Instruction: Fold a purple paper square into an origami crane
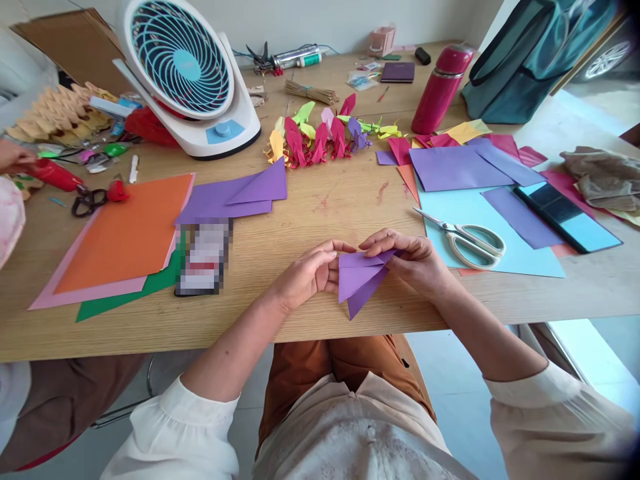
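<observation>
A piece of folded purple paper (361,277) is held between my two hands, just above the front edge of the table. My left hand (320,270) grips its left side, thumb on top and fingers curled behind. At the upper right edge, my right hand (407,260) pinches the folded layers. Two pointed flaps hang down toward me. White-handled scissors (463,238) lie to the right on a light blue sheet (520,263). Further left are purple sheets (215,199) with one corner folded over, beside a phone (204,257) whose screen is blurred.
Orange paper (127,230) lies over pink and green sheets at left. A fan (183,67) stands behind them. Several folded paper figures (320,137) sit mid-table, near a red flask (440,90) and a teal bag (530,60). Another person's hand (15,157) is at far left.
</observation>
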`<state>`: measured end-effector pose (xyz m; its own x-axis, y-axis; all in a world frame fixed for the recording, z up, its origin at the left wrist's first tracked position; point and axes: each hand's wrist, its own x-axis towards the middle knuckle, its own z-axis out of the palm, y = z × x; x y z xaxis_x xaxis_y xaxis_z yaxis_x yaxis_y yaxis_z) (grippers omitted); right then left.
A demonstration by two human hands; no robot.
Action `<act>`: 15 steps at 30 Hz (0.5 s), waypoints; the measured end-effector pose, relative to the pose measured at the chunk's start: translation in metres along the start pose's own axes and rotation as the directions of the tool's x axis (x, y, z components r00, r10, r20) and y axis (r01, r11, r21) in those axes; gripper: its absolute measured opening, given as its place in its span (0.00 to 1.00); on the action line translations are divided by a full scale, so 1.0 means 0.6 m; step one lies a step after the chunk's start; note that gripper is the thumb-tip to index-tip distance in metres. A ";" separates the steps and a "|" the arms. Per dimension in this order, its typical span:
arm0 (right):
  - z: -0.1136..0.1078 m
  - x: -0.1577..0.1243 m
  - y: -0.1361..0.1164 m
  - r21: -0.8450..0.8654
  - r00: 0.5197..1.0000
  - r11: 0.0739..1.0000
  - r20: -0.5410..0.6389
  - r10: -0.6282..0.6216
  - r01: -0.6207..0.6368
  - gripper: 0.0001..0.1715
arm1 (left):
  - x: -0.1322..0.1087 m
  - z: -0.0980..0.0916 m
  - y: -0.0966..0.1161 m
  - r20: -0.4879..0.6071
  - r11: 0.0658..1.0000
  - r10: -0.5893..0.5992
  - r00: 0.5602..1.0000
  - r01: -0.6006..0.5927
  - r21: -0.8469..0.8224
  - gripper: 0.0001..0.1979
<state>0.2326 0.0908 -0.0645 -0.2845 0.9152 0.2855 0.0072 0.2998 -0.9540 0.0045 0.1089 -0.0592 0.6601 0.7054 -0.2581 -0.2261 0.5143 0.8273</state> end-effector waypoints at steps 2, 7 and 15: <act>-0.001 0.000 0.001 -0.005 1.000 1.000 0.006 -0.013 0.013 0.08 | 0.001 -0.004 -0.004 0.061 0.998 -0.044 0.997 0.046 -0.036 0.19; -0.002 -0.001 0.006 -0.046 0.999 0.999 0.029 -0.025 0.026 0.09 | -0.008 0.005 0.000 0.083 0.995 -0.080 0.993 0.075 0.060 0.22; 0.002 -0.001 -0.001 -0.103 0.999 0.994 0.001 0.037 -0.037 0.11 | -0.012 0.017 0.004 0.068 0.989 -0.063 0.996 0.053 0.137 0.29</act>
<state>0.2319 0.0899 -0.0641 -0.2852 0.9254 0.2498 0.1168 0.2922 -0.9492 0.0064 0.1000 -0.0502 0.7203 0.6368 -0.2751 -0.0908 0.4797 0.8727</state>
